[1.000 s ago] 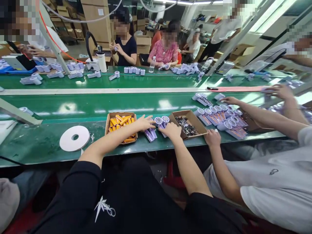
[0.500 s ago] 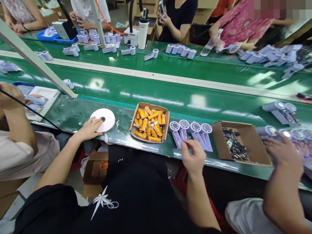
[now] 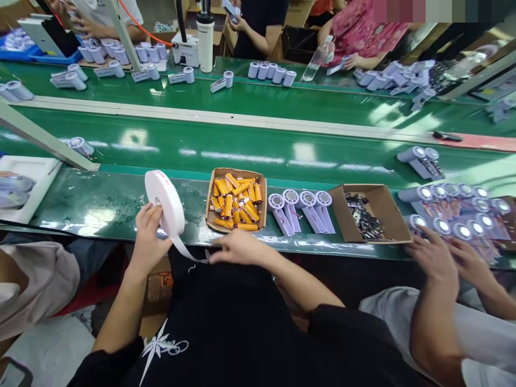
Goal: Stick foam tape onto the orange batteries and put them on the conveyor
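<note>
White tape roll (image 3: 171, 201): flat ring, tilted on edge, left of centre in the frame, above the left hand and up-left of the right.
Left hand (image 3: 150, 236): half closed, gripping the roll near its hub; the tilted hold probably lets tape unwind freely.
Right hand (image 3: 237, 248): fingertips drawn together on the narrow white strip (image 3: 184, 249), presumably keeping it extended.
Centre: open brown cardboard box (image 3: 264, 207) of orange cylinders (image 3: 228, 205) on the glossy green counter (image 3: 92, 199), likely placed for easy reach.
Right of centre: four lavender, round-headed plastic housings (image 3: 308, 199), side by side.
</note>
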The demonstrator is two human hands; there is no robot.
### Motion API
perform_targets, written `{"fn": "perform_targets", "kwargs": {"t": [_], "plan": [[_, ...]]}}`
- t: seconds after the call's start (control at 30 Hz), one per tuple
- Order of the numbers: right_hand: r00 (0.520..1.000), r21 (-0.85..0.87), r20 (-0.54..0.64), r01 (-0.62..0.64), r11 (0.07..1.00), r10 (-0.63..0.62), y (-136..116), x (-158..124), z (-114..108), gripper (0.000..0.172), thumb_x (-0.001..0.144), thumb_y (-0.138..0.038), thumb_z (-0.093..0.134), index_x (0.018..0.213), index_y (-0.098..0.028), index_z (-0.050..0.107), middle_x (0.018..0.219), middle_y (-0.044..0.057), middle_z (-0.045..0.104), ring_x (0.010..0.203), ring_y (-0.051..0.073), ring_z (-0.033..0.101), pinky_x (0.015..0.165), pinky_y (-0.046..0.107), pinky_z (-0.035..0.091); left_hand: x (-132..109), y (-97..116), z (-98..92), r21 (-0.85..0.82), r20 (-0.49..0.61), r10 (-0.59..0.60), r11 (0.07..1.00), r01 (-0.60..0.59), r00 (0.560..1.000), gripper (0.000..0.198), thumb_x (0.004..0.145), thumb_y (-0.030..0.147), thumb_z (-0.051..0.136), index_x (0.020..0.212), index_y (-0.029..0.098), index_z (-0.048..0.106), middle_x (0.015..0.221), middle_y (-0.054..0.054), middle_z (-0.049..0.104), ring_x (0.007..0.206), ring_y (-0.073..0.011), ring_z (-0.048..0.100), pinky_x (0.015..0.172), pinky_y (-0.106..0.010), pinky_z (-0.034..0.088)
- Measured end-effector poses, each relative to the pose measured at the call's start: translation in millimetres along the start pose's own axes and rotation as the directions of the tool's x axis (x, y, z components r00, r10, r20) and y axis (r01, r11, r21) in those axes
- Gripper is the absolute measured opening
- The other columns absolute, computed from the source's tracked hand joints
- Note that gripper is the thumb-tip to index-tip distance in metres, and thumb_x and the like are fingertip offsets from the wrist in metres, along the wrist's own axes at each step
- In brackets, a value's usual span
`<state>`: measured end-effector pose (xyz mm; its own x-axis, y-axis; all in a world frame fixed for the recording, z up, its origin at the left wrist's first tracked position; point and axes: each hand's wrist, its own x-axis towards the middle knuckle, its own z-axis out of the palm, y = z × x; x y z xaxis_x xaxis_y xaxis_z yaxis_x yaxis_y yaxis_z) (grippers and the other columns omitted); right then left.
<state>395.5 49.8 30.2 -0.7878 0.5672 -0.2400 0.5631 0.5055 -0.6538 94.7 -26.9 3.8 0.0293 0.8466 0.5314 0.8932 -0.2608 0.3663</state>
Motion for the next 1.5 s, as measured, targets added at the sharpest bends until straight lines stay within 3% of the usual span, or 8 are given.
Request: {"fn": "perform_targets", "kwargs": {"t": [0.2, 0.37, 0.5, 0.6, 0.9, 1.13, 1.27, 1.5], "plan": [[0.843, -0.137, -0.37, -0.467, 0.874, 0.392, 29.8, 52.6, -62.3, 0.053, 0.103, -0.053, 0.07, 0.144, -0.019, 0.071, 0.107, 0.019, 0.084, 0.103, 0.038, 0.078, 0.094, 0.047, 0.058, -6.4, 15.2, 23.5, 0.066, 0.002, 0.027, 0.997, -0.027, 1.0, 0.075, 0.084, 0.011, 0.072, 0.155, 0.025, 0.054, 0.142, -0.016, 0.068, 0.147, -0.0417, 0.05, 0.125, -0.062, 0.044], [0.83, 0.401, -0.46, -0.123, 0.908, 0.316, 54.7, 46.8, -60.7, 0.042, 0.096, -0.04, 0.073, 0.134, -0.024, 0.077, 0.068, -0.003, 0.071, 0.071, 0.021, 0.071, 0.08, 0.036, 0.06, -4.8, 26.1, 23.8, 0.129, 0.02, 0.006, 0.992, -0.008, 1.0, 0.078, 0.08, 0.008, 0.07, 0.155, 0.024, 0.055, 0.14, -0.016, 0.069, 0.143, -0.0419, 0.049, 0.124, -0.061, 0.043], [0.74, 0.794, -0.553, 0.329, 0.511, 0.383, 54.1, 15.0, -54.0, 0.059, 0.071, -0.068, 0.095, 0.102, -0.027, 0.065, 0.065, -0.009, 0.068, 0.056, 0.015, 0.068, 0.057, 0.027, 0.059, -7.6, 32.5, 21.7, 0.172, 0.023, -0.002, 0.985, -0.002, 1.0, 0.078, 0.079, 0.01, 0.073, 0.154, 0.026, 0.057, 0.137, -0.016, 0.07, 0.136, -0.042, 0.052, 0.119, -0.06, 0.046], [0.761, 0.842, -0.531, 0.428, 0.328, 0.372, 38.7, -0.2, -46.3, 0.078, 0.051, -0.061, 0.109, 0.092, -0.029, 0.05, 0.07, -0.008, 0.073, 0.058, 0.017, 0.074, 0.053, 0.026, 0.063, -5.5, 40.5, 23.4, 0.161, 0.038, 0.024, 0.986, -0.03, 0.999, 0.078, 0.08, 0.01, 0.074, 0.155, 0.026, 0.058, 0.135, -0.016, 0.071, 0.132, -0.0409, 0.053, 0.115, -0.058, 0.048], [0.667, 0.796, -0.601, 0.548, 0.256, 0.441, 15.8, -14.1, -38.2, 0.078, 0.053, -0.061, 0.11, 0.097, -0.03, 0.053, 0.069, -0.01, 0.074, 0.052, 0.015, 0.073, 0.049, 0.024, 0.063, 5.4, 61.9, 27.3, 0.204, 0.072, 0.087, 0.974, -0.1, 0.994, 0.08, 0.082, 0.009, 0.075, 0.158, 0.024, 0.056, 0.135, -0.016, 0.074, 0.121, -0.0384, 0.055, 0.107, -0.053, 0.046], [0.489, 0.671, -0.741, 0.509, 0.54, 0.46, 14.1, -13.9, -19.8, 0.059, 0.083, -0.069, 0.091, 0.09, -0.03, 0.047, 0.048, -0.012, 0.061, 0.035, 0.015, 0.06, 0.037, 0.023, 0.05, 7.8, 69.2, 26.4, 0.209, 0.095, 0.091, 0.972, -0.109, 0.991, 0.081, 0.082, 0.007, 0.073, 0.16, 0.024, 0.058, 0.137, -0.016, 0.075, 0.119, -0.0376, 0.058, 0.108, -0.054, 0.045], [0.459, 0.46, -0.831, 0.249, 0.852, 0.314, 16.2, -14.3, -14.1, 0.047, 0.101, -0.072, 0.066, 0.111, -0.027, 0.075, 0.089, 0.006, 0.086, 0.083, 0.026, 0.085, 0.082, 0.039, 0.071, 9.2, 75.9, 25.5, 0.227, 0.083, 0.133, 0.963, -0.148, 0.988, 0.073, 0.084, 0.005, 0.072, 0.155, 0.02, 0.065, 0.136, -0.015, 0.077, 0.118, -0.0361, 0.055, 0.11, -0.052, 0.046], [0.692, 0.337, -0.707, 0.148, 0.93, 0.146, 19.1, -6.7, -15.4, 0.057, 0.108, -0.067, 0.054, 0.084, -0.022, 0.079, 0.082, 0.009, 0.08, 0.084, 0.025, 0.079, 0.087, 0.037, 0.065, 12.1, 71.8, 22.8, 0.298, 0.073, 0.193, 0.932, -0.206, 0.978, 0.067, 0.089, 0.006, 0.072, 0.153, 0.025, 0.071, 0.133, -0.011, 0.08, 0.115, -0.0342, 0.05, 0.128, -0.059, 0.033]]}}
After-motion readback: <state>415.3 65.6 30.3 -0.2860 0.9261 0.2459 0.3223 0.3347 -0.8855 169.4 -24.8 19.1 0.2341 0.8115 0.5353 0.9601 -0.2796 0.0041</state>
